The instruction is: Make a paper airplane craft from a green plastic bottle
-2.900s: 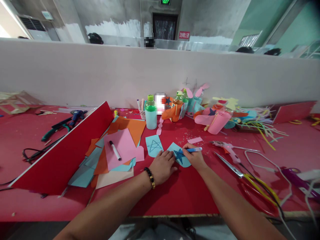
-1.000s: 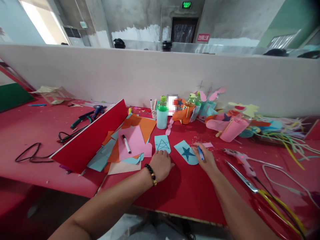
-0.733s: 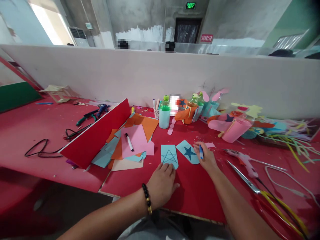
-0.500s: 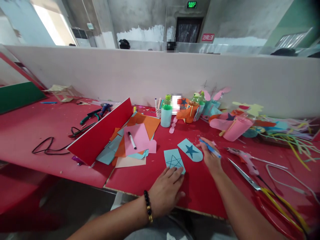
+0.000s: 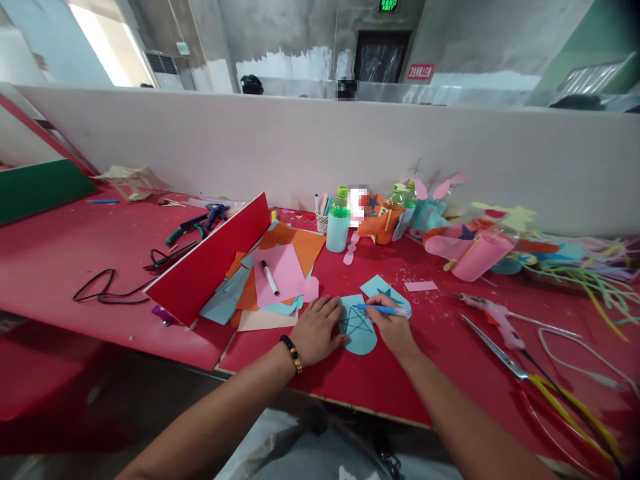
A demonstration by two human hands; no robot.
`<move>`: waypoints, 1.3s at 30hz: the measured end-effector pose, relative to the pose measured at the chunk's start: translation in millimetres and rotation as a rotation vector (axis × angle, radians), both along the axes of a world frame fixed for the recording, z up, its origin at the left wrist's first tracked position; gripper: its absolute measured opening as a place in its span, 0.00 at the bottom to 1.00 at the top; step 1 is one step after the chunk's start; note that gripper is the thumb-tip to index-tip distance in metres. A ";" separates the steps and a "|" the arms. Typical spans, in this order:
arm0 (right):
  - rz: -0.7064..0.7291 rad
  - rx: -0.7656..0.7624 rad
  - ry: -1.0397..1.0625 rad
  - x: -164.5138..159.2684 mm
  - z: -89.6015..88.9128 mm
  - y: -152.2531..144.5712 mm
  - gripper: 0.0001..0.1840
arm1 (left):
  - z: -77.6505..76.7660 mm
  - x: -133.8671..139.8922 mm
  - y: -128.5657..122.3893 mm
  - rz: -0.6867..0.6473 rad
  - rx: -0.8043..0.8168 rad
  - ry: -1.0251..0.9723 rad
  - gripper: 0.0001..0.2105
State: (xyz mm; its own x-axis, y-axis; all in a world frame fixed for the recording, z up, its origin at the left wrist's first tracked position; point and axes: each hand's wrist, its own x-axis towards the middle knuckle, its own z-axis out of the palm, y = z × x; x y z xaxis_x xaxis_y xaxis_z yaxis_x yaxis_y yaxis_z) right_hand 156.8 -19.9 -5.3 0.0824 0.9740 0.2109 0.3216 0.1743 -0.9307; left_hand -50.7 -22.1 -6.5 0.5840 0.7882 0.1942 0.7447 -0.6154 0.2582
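In my right hand [image 5: 393,327] is a blue marker [image 5: 387,309], its tip pointing left over a light blue paper piece [image 5: 361,342]. That piece has a rounded near end and bears a star in dark outline. My left hand [image 5: 320,328] lies flat with fingers stretched out, fingertips at the left edge of the same paper. Just behind my right hand lies a second light blue piece [image 5: 373,285] with a filled dark blue star, partly covered by the hand and marker.
Coloured paper sheets [image 5: 280,267] with a black-and-white marker [image 5: 270,278] lie to the left, beside a red upright board [image 5: 215,257]. Scissors [image 5: 505,360] and a pink glue gun [image 5: 500,320] rest at right. Decorated bottles, including a blue-wrapped bottle [image 5: 338,230], stand along the white partition [image 5: 280,147].
My right hand has moved left with the marker, onto the outlined star paper. My left hand has shifted from the paper's near end to its left edge, uncovering the rounded end.
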 end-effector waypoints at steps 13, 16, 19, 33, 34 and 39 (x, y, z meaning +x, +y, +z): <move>0.027 0.011 -0.119 -1.9 -3.8 -1.8 0.09 | 3.2 1.1 -2.9 0.007 -0.011 -0.013 0.29; 0.038 -0.004 -0.120 -2.0 -4.4 -1.2 0.10 | 3.1 0.9 -3.3 0.009 -0.014 -0.007 0.29; 0.041 0.007 -0.137 -1.7 -5.1 -0.8 0.10 | 3.5 0.7 -3.3 0.007 -0.019 -0.006 0.29; 0.080 0.031 -0.178 -0.6 -3.4 -3.2 0.07 | 3.1 1.1 -3.4 0.010 -0.013 -0.010 0.28; 0.088 0.030 -0.184 -0.5 -2.9 -3.7 0.07 | 2.9 1.0 -3.3 0.010 -0.013 -0.010 0.28; 0.114 0.030 -0.186 -0.5 -0.6 -5.7 0.06 | 3.2 0.5 -3.3 0.009 -0.008 -0.006 0.29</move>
State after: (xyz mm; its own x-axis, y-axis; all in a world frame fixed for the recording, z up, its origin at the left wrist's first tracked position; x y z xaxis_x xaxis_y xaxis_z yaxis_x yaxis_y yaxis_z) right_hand 156.4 -25.6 -5.9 -0.0711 0.9680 0.2407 0.4637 0.2457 -0.8512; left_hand -50.2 -25.4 -3.3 0.5755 0.7952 0.1912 0.7489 -0.6063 0.2673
